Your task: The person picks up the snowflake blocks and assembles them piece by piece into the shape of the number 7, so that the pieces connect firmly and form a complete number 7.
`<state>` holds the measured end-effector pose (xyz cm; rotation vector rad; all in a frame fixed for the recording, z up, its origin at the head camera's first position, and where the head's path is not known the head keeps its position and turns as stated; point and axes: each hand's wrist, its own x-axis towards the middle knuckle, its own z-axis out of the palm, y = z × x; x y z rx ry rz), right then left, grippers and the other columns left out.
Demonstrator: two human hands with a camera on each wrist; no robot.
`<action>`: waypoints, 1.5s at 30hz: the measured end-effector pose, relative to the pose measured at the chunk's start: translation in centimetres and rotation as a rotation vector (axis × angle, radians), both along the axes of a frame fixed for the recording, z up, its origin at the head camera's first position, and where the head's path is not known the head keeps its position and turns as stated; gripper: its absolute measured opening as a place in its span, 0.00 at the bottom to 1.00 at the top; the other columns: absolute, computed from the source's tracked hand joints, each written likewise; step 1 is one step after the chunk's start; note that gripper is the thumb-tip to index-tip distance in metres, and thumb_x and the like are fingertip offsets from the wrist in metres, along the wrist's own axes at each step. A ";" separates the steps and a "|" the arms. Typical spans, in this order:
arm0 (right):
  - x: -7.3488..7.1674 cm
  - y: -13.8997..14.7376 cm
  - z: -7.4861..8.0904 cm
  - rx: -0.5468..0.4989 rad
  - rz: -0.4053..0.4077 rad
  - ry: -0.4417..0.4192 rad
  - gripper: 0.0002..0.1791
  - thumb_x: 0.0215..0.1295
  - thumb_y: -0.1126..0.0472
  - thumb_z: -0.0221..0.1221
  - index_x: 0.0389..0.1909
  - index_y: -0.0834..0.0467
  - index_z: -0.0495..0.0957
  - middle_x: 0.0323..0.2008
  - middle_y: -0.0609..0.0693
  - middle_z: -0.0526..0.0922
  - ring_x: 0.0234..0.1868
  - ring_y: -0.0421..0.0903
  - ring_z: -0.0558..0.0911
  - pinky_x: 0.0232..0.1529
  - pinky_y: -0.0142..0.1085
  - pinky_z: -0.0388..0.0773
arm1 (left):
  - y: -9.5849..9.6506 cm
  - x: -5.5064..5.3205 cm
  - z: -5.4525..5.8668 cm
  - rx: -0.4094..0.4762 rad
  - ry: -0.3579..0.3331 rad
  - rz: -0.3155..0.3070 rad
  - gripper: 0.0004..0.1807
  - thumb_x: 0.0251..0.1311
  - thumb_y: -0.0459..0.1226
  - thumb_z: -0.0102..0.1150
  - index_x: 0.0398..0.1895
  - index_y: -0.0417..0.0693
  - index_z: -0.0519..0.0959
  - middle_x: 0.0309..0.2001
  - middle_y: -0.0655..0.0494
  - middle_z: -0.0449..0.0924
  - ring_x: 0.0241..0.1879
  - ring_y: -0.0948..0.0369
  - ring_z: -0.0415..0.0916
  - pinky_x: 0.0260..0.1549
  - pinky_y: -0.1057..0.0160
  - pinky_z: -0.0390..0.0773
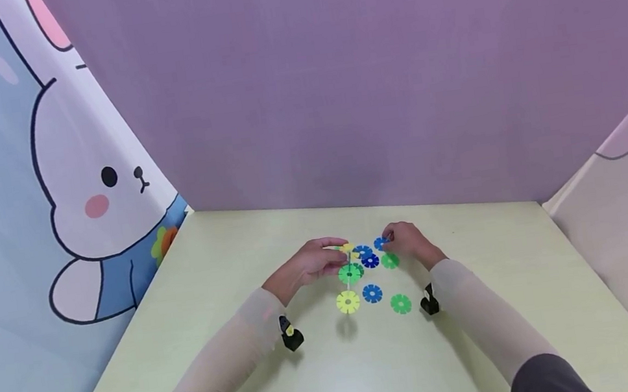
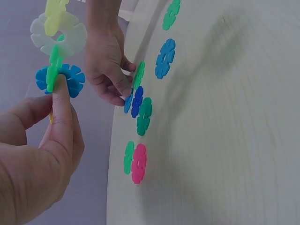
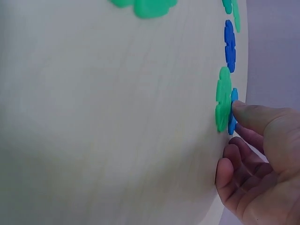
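My left hand (image 1: pixel 318 257) is raised over the table and pinches a chain of slotted, flower-shaped plastic discs. In the left wrist view the chain runs from a yellow disc (image 2: pixel 55 16) through a translucent white disc (image 2: pixel 70 35) and a green disc (image 2: pixel 55 68) to a blue disc (image 2: pixel 72 82) at the fingertips. Part of another yellow piece (image 2: pixel 51 116) shows between the fingers. At the far side of the group my right hand (image 1: pixel 410 241) pinches a blue disc (image 3: pixel 233 112) by its edge, beside a loose green disc (image 3: pixel 223 99).
On the pale table (image 1: pixel 538 299) lie a dark blue disc (image 1: pixel 370 261), a blue disc (image 1: pixel 372 293) and a green disc (image 1: pixel 400 304). A pink disc (image 2: pixel 138 164) lies near the left hand. A purple curtain (image 1: pixel 336 88) rises behind the table.
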<state>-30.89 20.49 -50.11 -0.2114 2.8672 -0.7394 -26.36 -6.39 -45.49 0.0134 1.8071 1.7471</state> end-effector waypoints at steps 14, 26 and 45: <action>-0.2 -0.4 -0.1 -0.013 -0.037 -0.044 0.22 0.70 0.56 0.63 0.57 0.66 0.75 0.52 0.61 0.80 0.53 0.55 0.79 0.58 0.49 0.80 | 0.2 -0.1 -0.4 0.004 0.000 0.012 0.24 0.65 0.29 0.64 0.65 0.47 0.77 0.46 0.47 0.85 0.39 0.60 0.86 0.41 0.64 0.88; 0.0 0.1 0.0 -0.070 -0.051 0.010 0.18 0.72 0.57 0.60 0.55 0.64 0.73 0.49 0.60 0.81 0.48 0.53 0.78 0.55 0.47 0.80 | 0.2 -0.5 -0.4 -0.011 -0.005 0.027 0.25 0.64 0.30 0.65 0.65 0.48 0.78 0.46 0.47 0.85 0.38 0.60 0.86 0.39 0.65 0.88; 4.3 0.1 0.8 -0.278 -0.032 0.038 0.18 0.73 0.54 0.61 0.58 0.57 0.75 0.39 0.55 0.84 0.35 0.48 0.81 0.35 0.35 0.80 | 0.0 0.0 -0.9 -0.015 -0.005 0.030 0.26 0.65 0.30 0.64 0.67 0.48 0.76 0.45 0.49 0.84 0.39 0.61 0.84 0.39 0.65 0.88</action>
